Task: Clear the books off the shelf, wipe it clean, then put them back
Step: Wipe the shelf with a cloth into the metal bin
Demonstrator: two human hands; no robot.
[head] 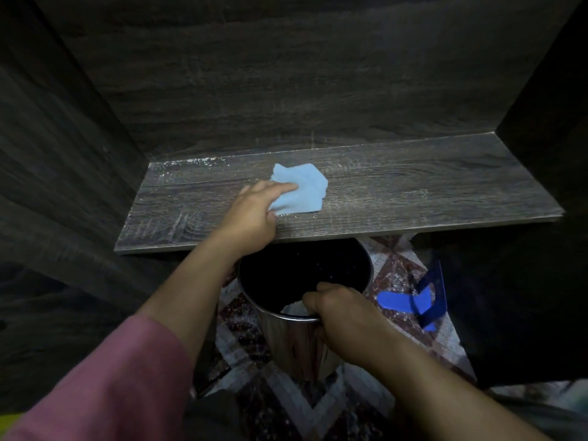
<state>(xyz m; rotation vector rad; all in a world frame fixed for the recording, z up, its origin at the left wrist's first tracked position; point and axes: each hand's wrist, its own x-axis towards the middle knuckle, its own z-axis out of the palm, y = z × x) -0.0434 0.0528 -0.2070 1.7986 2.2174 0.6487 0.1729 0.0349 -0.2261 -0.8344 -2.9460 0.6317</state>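
The dark wooden shelf [397,189] holds no books and has white dust along its back left corner and left end. A light blue cloth [305,189] lies crumpled on it left of centre. My left hand [257,211] holds the cloth's near left edge, fingers on top and thumb tucked beneath, pressing it to the board. My right hand [343,308] grips the near rim of a shiny metal bin [286,332] held just below the shelf's front edge. No books are in view.
Dark wooden walls close in the shelf at the back, left and right. Below lies a patterned floor [286,405]. A blue plastic piece [413,300] rests on the floor to the right of the bin.
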